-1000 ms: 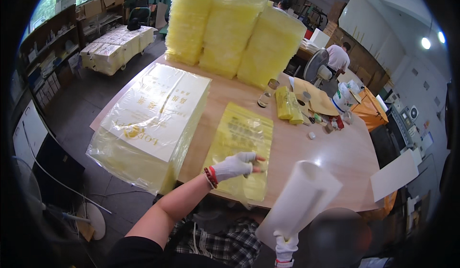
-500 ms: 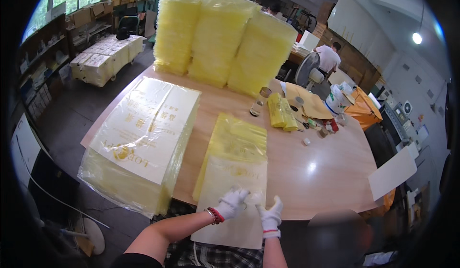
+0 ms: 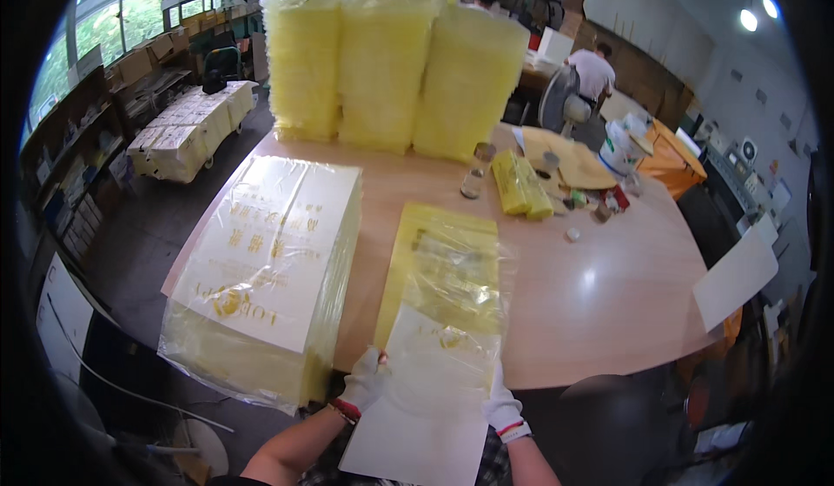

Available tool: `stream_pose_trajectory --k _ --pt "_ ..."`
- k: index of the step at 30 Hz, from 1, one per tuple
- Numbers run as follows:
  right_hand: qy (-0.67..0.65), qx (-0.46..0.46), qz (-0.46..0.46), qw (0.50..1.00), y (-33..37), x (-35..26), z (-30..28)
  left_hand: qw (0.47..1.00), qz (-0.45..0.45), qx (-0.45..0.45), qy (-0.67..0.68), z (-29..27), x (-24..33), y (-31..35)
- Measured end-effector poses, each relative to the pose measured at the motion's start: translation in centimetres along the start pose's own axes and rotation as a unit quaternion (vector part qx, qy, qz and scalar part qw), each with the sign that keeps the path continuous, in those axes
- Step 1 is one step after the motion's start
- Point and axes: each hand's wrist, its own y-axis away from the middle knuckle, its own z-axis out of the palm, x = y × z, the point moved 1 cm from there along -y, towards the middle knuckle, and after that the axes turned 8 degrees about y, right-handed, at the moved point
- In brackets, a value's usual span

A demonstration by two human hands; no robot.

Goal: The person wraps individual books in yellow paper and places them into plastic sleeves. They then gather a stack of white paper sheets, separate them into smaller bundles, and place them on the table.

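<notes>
White sheet (image 3: 426, 408), long axis pointing away, slightly right

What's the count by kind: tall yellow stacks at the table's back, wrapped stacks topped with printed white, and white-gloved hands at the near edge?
Tall yellow stacks: 3
Wrapped white-topped stack: 1
White-gloved hands: 2
Total: 6

Loaded wood-toned tabletop (image 3: 599, 312)
Three tall yellow stacks (image 3: 382, 69) stand along its far side, a plastic-wrapped stack (image 3: 334, 312) at left, flat yellow plastic (image 3: 443, 238) mid-table.
</notes>
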Motion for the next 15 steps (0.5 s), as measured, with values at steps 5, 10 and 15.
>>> stream_pose_trajectory --k 5,10,15 --pt "-0.121 0.05 -0.119 0.984 7.3 2.6 5.5 0.989 0.032 -0.027 -0.14 -3.1 0.4 7.7" --pt "-0.198 0.073 -0.109 0.971 16.9 1.4 6.5 0.969 0.028 -0.16 -0.187 -8.0 2.3 16.8" --pt "-0.041 0.044 -0.187 0.98 21.9 -0.6 4.6 0.938 0.169 -0.3 -0.041 -9.6 5.1 19.3"
